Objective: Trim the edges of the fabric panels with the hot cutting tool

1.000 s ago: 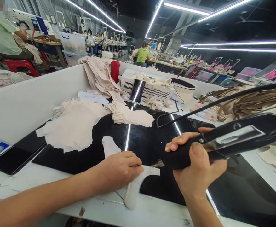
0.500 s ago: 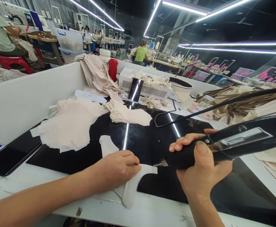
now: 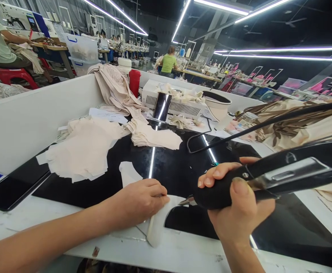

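Right hand (image 3: pixel 240 212) clenches black tool (image 3: pixel 268 178), tip pointing left at white fabric piece (image 3: pixel 160 220) under pressing left hand (image 3: pixel 140 201).

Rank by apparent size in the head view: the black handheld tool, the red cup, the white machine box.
1. black handheld tool, though nearness to the camera inflates it
2. white machine box
3. red cup

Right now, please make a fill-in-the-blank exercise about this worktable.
1. The left hand presses a pale cut fabric piece onto the glossy ____ tabletop.
2. The right hand grips a black corded hand tool by its ____.
3. The red cylindrical container stands beside the draped ____ fabric.

Missing: black; handle; beige
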